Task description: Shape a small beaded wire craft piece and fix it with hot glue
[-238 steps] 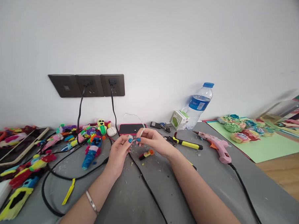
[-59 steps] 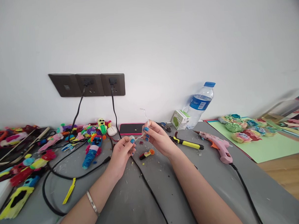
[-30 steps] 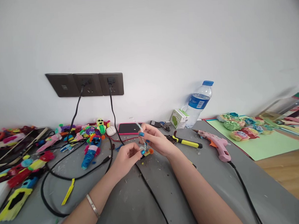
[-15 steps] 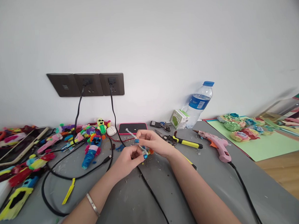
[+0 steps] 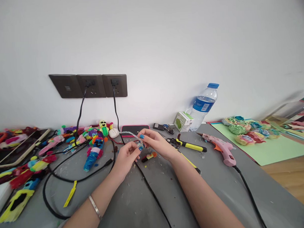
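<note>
Two hands [image 5: 140,148], thin fuzzy silver pipe cleaner [image 5: 129,133]

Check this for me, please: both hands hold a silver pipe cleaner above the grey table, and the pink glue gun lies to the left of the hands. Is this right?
Not quite. In the head view the pink glue gun lies to the right of the hands, not the left. The rest stands: the left hand and right hand hold the silver pipe cleaner above the grey table.

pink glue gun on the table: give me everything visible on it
The pink glue gun lies on its side on the grey table, right of the right hand, untouched. Its body looks like pink plastic, with an orange trigger and its nozzle pointing left toward the yellow-handled pliers. A black cord leaves the handle toward the near edge. Behind it lies a green sheet.
</note>
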The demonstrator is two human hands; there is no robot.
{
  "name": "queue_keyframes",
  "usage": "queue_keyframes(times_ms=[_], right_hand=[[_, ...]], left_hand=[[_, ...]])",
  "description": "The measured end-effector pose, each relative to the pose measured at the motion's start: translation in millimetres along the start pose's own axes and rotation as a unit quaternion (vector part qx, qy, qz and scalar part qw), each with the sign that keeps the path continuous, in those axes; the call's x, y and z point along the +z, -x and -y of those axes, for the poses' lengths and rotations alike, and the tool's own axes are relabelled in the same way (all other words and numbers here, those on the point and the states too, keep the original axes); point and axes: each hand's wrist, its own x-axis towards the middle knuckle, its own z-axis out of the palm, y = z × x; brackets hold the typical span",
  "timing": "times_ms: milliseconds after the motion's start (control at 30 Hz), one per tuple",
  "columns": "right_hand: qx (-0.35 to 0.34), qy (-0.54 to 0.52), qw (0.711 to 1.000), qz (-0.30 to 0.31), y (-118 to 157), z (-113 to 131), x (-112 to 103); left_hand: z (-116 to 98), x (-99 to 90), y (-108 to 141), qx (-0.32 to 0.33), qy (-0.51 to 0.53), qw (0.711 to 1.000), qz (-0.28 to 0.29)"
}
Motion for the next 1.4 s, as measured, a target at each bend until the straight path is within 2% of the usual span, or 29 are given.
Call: queue_keyframes(times_ms=[133,500,733,867,933,1000,1067,1100,1133,1200,1267,1400], right_hand=[[0.015,0.025,1.000,-0.002,-1,-3,0],[0.034,0.009,0.999,-0.012,0,-3,-3],[0.031,0.049,0.998,-0.012,0,1,-3],[0.045,0.064,0.997,-0.012,2,3,-5],[0.058,0.065,0.996,-0.006,3,3,-7],[0.070,0.061,0.996,0.007,3,2,-9],[0.074,0.055,0.995,0.029,4,2,-10],[0.074,0.051,0.995,0.041,4,1,-11],[0.072,0.047,0.995,0.052,5,1,-11],[0.067,0.041,0.995,0.062,5,0,-11],[0.064,0.040,0.995,0.060,5,0,-11],[0.065,0.045,0.996,0.046,5,-1,-12]], left_hand=[[2,-0.7,-2,0.000,0.041,0.998,-0.037],[3,-0.8,0,0.023,0.080,0.995,-0.063],[7,-3.6,-2,0.063,-0.007,0.997,-0.048],[4,-6.0,2,0.127,-0.101,0.985,-0.061],[1,-8.1,4,0.177,-0.162,0.967,-0.090],[-3,-10.9,6,0.255,-0.232,0.931,-0.119],[-6,-14.0,6,0.364,-0.320,0.864,-0.137],[-8,-15.3,6,0.395,-0.368,0.831,-0.135],[-8,-16.4,6,0.414,-0.403,0.805,-0.136],[-8,-17.9,4,0.419,-0.441,0.781,-0.145],[-6,-18.7,2,0.407,-0.435,0.792,-0.134],[-2,-19.8,0,0.370,-0.363,0.850,-0.096]])
